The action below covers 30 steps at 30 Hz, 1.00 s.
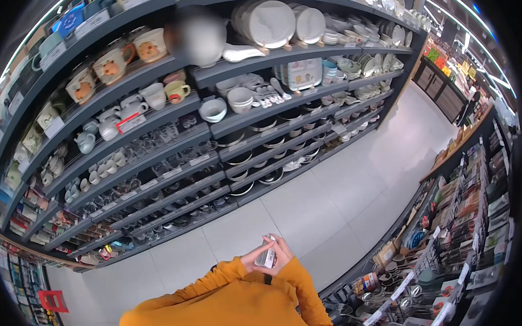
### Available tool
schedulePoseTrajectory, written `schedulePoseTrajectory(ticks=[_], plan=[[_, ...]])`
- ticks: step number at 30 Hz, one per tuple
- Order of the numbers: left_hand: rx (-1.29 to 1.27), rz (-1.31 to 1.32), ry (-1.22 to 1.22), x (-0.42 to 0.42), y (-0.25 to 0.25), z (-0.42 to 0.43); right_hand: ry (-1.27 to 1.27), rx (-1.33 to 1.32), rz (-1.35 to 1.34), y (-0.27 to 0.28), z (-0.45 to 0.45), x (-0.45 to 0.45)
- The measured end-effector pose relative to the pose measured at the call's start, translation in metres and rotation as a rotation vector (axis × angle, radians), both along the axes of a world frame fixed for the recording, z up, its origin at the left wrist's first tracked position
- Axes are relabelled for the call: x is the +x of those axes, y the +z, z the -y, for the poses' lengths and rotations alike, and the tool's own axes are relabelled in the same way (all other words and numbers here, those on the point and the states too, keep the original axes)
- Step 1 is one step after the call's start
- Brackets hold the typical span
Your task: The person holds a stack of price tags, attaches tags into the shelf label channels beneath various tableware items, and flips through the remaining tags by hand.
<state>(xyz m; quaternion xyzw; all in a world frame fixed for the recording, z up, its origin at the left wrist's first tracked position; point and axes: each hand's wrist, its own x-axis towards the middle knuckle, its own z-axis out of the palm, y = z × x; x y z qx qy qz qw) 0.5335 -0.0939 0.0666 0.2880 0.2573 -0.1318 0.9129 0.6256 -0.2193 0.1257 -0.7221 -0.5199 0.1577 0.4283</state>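
Both hands are close together in front of my body, in orange sleeves. Between them is a small, clear, glass-like item [261,258] with a white printed label on its side. My left hand [249,261] closes round its left side. My right hand [282,255] grips it from the right, its fingers curving over the top. Fingers cover part of the item, so its full shape is hidden.
A tall dark shelf unit on the left carries animal-face mugs [110,65], white plates [272,23], pale bowls [213,109], drinking glasses and pans. Racks of kitchen utensils [406,297] line the right. A tiled aisle [335,192] runs between them, with a red basket-like item [53,301] at lower left.
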Motion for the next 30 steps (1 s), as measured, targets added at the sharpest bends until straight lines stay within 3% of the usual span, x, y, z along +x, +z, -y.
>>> schedulePoseTrajectory(ticks=[2, 5, 11, 15, 18, 20, 22, 25, 30], plan=[[0.083, 0.012, -0.002, 0.028, 0.011, 0.024, 0.006, -0.011, 0.069, -0.003, 0.019, 0.022], [0.163, 0.027, 0.018, 0.069, 0.052, 0.053, -0.007, -0.009, -0.028, 0.003, 0.044, 0.058], [0.212, 0.004, -0.051, 0.143, 0.056, 0.07, -0.039, -0.058, 0.097, 0.002, 0.064, 0.132], [0.16, 0.005, -0.147, 0.187, 0.026, 0.055, 0.009, -0.089, 0.018, 0.002, 0.059, 0.18], [0.127, -0.037, -0.052, 0.231, 0.011, 0.039, 0.045, -0.051, -0.071, -0.009, 0.046, 0.25], [-0.147, 0.042, 0.094, 0.264, 0.011, 0.025, -0.05, -0.076, -0.077, -0.008, 0.024, 0.314], [-0.16, 0.13, 0.153, 0.305, 0.011, 0.001, -0.094, 0.056, 0.088, -0.004, -0.018, 0.382], [-0.075, 0.16, 0.233, 0.367, -0.007, -0.036, -0.099, 0.132, 0.138, 0.027, -0.096, 0.481], [0.065, 0.315, 0.386, 0.45, 0.016, -0.085, -0.117, 0.102, 0.379, 0.028, -0.239, 0.623]])
